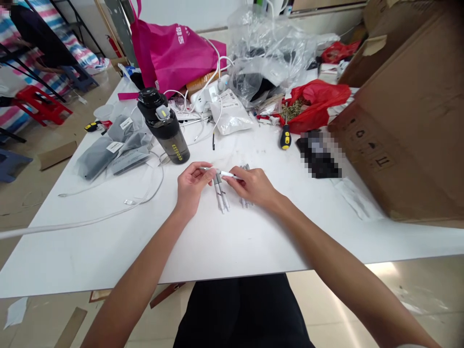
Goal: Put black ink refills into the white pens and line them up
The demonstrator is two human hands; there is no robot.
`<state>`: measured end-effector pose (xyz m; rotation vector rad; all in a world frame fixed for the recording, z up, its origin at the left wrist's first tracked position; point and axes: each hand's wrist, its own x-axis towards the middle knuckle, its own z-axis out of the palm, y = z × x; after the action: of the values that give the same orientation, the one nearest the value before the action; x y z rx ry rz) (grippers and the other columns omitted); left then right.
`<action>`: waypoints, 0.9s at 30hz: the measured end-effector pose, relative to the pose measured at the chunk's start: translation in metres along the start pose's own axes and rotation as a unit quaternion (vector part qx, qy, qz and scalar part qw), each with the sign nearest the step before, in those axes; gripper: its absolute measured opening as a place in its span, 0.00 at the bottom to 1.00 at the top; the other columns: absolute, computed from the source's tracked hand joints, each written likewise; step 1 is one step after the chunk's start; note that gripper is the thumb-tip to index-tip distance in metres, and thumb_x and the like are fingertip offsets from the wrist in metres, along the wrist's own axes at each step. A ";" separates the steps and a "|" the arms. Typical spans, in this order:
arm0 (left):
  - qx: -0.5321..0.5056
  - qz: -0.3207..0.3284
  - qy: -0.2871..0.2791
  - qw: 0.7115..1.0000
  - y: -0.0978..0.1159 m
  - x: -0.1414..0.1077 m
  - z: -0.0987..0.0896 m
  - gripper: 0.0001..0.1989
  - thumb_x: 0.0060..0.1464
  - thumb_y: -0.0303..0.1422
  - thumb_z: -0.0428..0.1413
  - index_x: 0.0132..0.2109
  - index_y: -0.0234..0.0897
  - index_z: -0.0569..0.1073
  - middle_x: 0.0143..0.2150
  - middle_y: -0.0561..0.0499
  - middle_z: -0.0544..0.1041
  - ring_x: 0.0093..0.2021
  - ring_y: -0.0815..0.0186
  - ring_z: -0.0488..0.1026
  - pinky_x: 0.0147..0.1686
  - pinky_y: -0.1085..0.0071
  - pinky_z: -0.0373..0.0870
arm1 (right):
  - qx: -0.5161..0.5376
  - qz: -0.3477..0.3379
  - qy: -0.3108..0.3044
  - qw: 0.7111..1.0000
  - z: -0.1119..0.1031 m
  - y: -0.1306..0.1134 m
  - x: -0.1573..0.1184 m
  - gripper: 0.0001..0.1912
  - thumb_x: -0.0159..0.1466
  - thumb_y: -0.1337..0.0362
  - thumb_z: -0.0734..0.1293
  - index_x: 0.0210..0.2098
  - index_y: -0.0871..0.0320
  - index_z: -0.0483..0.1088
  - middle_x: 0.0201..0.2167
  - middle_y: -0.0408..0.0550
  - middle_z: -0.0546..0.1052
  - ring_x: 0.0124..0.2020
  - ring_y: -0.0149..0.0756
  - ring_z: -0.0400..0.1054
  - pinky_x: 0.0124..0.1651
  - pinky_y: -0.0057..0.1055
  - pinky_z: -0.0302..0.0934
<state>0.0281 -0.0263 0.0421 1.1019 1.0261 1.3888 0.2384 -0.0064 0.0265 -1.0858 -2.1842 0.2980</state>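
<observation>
A white pen (227, 174) is held level above the white table, its two ends in my two hands. My left hand (191, 187) pinches its left end, where a thin grey part shows between the fingertips. My right hand (256, 186) is closed around the right end of the barrel. Just below the held pen, white-and-grey pens (221, 195) lie side by side on the tabletop, pointing toward me. More similar pens (246, 202) lie beneath my right hand, which partly hides them.
A black bottle (163, 128) stands beyond my left hand, near bagged grey items (108, 145) and a white cable (145, 199). A screwdriver (285, 137), red bag (315, 104) and plastic-wrapped clutter sit behind. A large cardboard box (409, 121) bounds the right. One person (43, 36) sits far left.
</observation>
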 end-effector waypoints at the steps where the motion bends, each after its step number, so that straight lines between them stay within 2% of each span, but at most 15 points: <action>1: 0.004 0.000 0.012 1.000 0.000 0.000 -0.001 0.19 0.54 0.43 0.75 0.46 0.41 0.79 0.33 0.53 0.78 0.33 0.66 0.73 0.39 0.66 0.71 | 0.000 -0.001 -0.002 1.000 0.000 0.000 0.000 0.30 0.80 0.40 0.55 0.36 0.55 0.72 0.18 0.41 0.68 0.20 0.31 0.57 0.28 0.31 0.47; 3: -0.006 -0.001 0.020 1.000 -0.001 0.001 -0.002 0.23 0.52 0.43 0.76 0.51 0.43 0.79 0.36 0.54 0.79 0.34 0.67 0.74 0.38 0.67 0.71 | -0.002 -0.002 0.000 1.000 0.000 0.000 0.000 0.31 0.80 0.41 0.55 0.35 0.56 0.72 0.18 0.41 0.68 0.20 0.30 0.56 0.28 0.30 0.48; 6: -0.028 -0.014 -0.028 0.999 -0.001 0.001 -0.002 0.27 0.52 0.41 0.76 0.56 0.44 0.79 0.51 0.47 0.83 0.46 0.63 0.79 0.45 0.66 0.75 | -0.004 -0.006 0.000 1.000 0.000 0.002 0.000 0.30 0.81 0.42 0.55 0.36 0.56 0.73 0.18 0.42 0.69 0.20 0.31 0.58 0.28 0.30 0.48; 8: -0.016 -0.021 -0.043 0.999 -0.002 0.000 -0.002 0.22 0.55 0.42 0.75 0.53 0.41 0.82 0.47 0.46 0.85 0.45 0.62 0.80 0.47 0.65 0.76 | -0.003 -0.010 -0.001 1.000 0.000 0.003 0.000 0.29 0.81 0.42 0.55 0.37 0.56 0.73 0.19 0.42 0.70 0.20 0.31 0.59 0.28 0.30 0.48; 10: 0.002 -0.022 -0.024 0.999 -0.002 0.000 -0.003 0.19 0.55 0.42 0.74 0.50 0.40 0.83 0.36 0.50 0.82 0.38 0.64 0.78 0.43 0.66 0.75 | -0.006 -0.014 0.001 1.000 0.000 0.004 0.000 0.29 0.81 0.42 0.55 0.37 0.56 0.74 0.19 0.42 0.70 0.20 0.31 0.58 0.28 0.31 0.47; 11: 0.002 -0.021 -0.013 1.000 -0.002 0.000 -0.003 0.20 0.55 0.43 0.75 0.50 0.41 0.83 0.35 0.51 0.81 0.36 0.66 0.77 0.42 0.66 0.74 | -0.008 -0.016 0.003 1.000 0.000 0.004 0.000 0.29 0.81 0.42 0.55 0.37 0.56 0.74 0.18 0.42 0.70 0.20 0.31 0.58 0.28 0.31 0.47; 12: -0.004 -0.021 -0.009 1.000 -0.002 0.000 -0.003 0.23 0.53 0.42 0.76 0.53 0.42 0.82 0.36 0.52 0.82 0.36 0.66 0.77 0.41 0.67 0.74 | -0.010 -0.017 0.005 1.000 0.001 0.004 0.000 0.29 0.81 0.42 0.55 0.37 0.56 0.74 0.18 0.42 0.70 0.20 0.31 0.58 0.28 0.31 0.46; 14: -0.024 -0.023 -0.023 0.999 -0.001 0.000 -0.003 0.27 0.52 0.41 0.77 0.57 0.44 0.81 0.47 0.49 0.84 0.43 0.64 0.80 0.44 0.67 0.76 | -0.014 -0.019 0.006 1.000 0.001 0.004 0.000 0.29 0.81 0.43 0.55 0.37 0.56 0.74 0.19 0.42 0.70 0.20 0.31 0.58 0.28 0.32 0.46; 16: -0.030 -0.023 -0.047 0.998 -0.001 0.000 -0.003 0.24 0.54 0.41 0.76 0.56 0.43 0.83 0.53 0.45 0.85 0.48 0.62 0.81 0.48 0.65 0.77 | -0.015 -0.022 0.005 1.000 0.001 0.004 0.000 0.29 0.81 0.43 0.56 0.37 0.57 0.74 0.19 0.42 0.71 0.20 0.31 0.59 0.28 0.32 0.46; 17: -0.027 -0.022 -0.051 0.998 -0.002 0.000 -0.003 0.21 0.55 0.40 0.75 0.53 0.41 0.84 0.52 0.44 0.85 0.48 0.61 0.81 0.48 0.65 0.77 | -0.016 -0.022 0.005 1.000 0.000 0.004 0.000 0.29 0.81 0.43 0.56 0.37 0.57 0.74 0.19 0.42 0.71 0.21 0.31 0.59 0.28 0.32 0.46; 19: -0.018 -0.013 -0.038 0.999 -0.004 0.001 -0.003 0.14 0.56 0.40 0.74 0.46 0.39 0.86 0.43 0.46 0.85 0.42 0.64 0.79 0.44 0.67 0.75 | -0.017 -0.020 0.003 1.000 -0.001 0.003 0.000 0.29 0.81 0.43 0.56 0.38 0.57 0.74 0.19 0.42 0.71 0.21 0.31 0.59 0.29 0.32 0.46; 21: -0.013 -0.005 -0.012 1.000 -0.006 0.001 -0.003 0.13 0.56 0.40 0.75 0.43 0.39 0.86 0.38 0.49 0.83 0.37 0.67 0.77 0.40 0.69 0.73 | -0.019 -0.016 -0.007 1.000 -0.002 0.001 0.001 0.29 0.81 0.43 0.56 0.40 0.57 0.75 0.20 0.42 0.72 0.21 0.32 0.59 0.29 0.32 0.46; 25: -0.017 -0.009 0.010 1.000 -0.008 0.000 0.000 0.14 0.56 0.42 0.74 0.39 0.39 0.83 0.40 0.49 0.82 0.42 0.65 0.78 0.38 0.70 0.72 | -0.021 -0.006 -0.037 0.999 -0.006 0.000 0.002 0.29 0.83 0.47 0.52 0.45 0.58 0.77 0.25 0.45 0.75 0.24 0.34 0.62 0.31 0.33 0.47; 27: -0.025 -0.019 0.010 0.999 -0.007 -0.001 0.002 0.15 0.58 0.43 0.73 0.38 0.38 0.80 0.42 0.48 0.83 0.44 0.64 0.80 0.38 0.70 0.73 | -0.011 -0.009 -0.040 0.999 -0.007 0.001 0.003 0.27 0.83 0.50 0.52 0.47 0.57 0.77 0.31 0.49 0.80 0.27 0.35 0.66 0.32 0.33 0.48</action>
<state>0.0313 -0.0264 0.0352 1.0286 1.0155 1.3904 0.2422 -0.0045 0.0322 -1.0812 -2.2713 0.3154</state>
